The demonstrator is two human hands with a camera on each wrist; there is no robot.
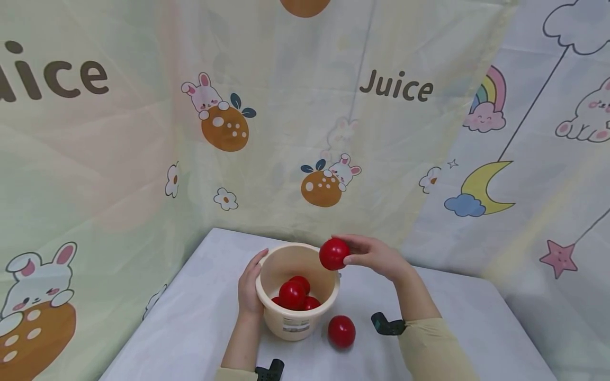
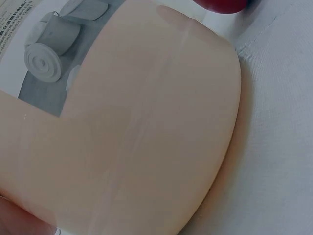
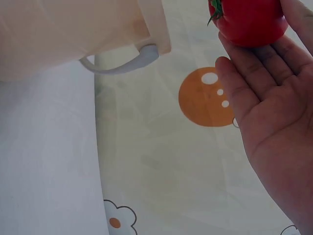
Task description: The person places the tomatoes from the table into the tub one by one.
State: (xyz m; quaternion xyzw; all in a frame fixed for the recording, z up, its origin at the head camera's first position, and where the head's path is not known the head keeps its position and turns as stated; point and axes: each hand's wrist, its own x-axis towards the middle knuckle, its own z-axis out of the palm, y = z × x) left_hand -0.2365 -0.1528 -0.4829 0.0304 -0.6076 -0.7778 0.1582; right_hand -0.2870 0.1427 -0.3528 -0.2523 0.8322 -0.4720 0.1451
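A cream plastic bucket [image 1: 296, 321] stands on the table with several red tomatoes [image 1: 292, 294] inside. My left hand [image 1: 250, 288] holds the bucket's left side, fingers up at the rim. Over the right part of the rim, my right hand [image 1: 376, 256] grips a tomato [image 1: 334, 254] between thumb and fingers. In the right wrist view this tomato [image 3: 252, 22] shows a green stem, and the bucket's grey handle [image 3: 124, 64] hangs beside it. Another tomato [image 1: 341, 332] lies on the table, right of the bucket's base.
A white cloth covers the table [image 1: 190, 312]. Printed fabric walls [image 1: 286, 127] with rabbits and fruit rise behind it and at both sides. In the left wrist view a printed label [image 2: 49, 54] shows on the bucket wall.
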